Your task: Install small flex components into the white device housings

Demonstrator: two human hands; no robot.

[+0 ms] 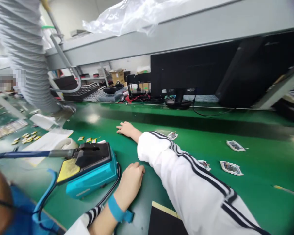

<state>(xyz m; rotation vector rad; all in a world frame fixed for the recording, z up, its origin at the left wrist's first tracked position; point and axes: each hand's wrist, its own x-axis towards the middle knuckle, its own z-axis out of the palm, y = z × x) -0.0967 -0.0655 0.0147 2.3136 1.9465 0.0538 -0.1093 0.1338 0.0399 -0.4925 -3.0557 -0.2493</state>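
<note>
Working from afar, I see the green bench mat (257, 173) with a blue-handled soldering iron (61, 153) on its teal stand (93, 176); bumping it could burn skin if my left hand (132, 182) slides sideways. That hand rests loosely curled, empty; my right hand (127, 129) lies open on the mat, near a small printed card (172, 135).

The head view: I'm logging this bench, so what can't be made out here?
All in the head view:
Printed cards, right: print too small to read.
Small yellow pieces, left: too small to identify.
Soldering iron: tip hidden by its black holder.
Black board: cut off by the bottom edge.
Blue-clad shape, lower left: cut off by the edge, blurred.
</note>
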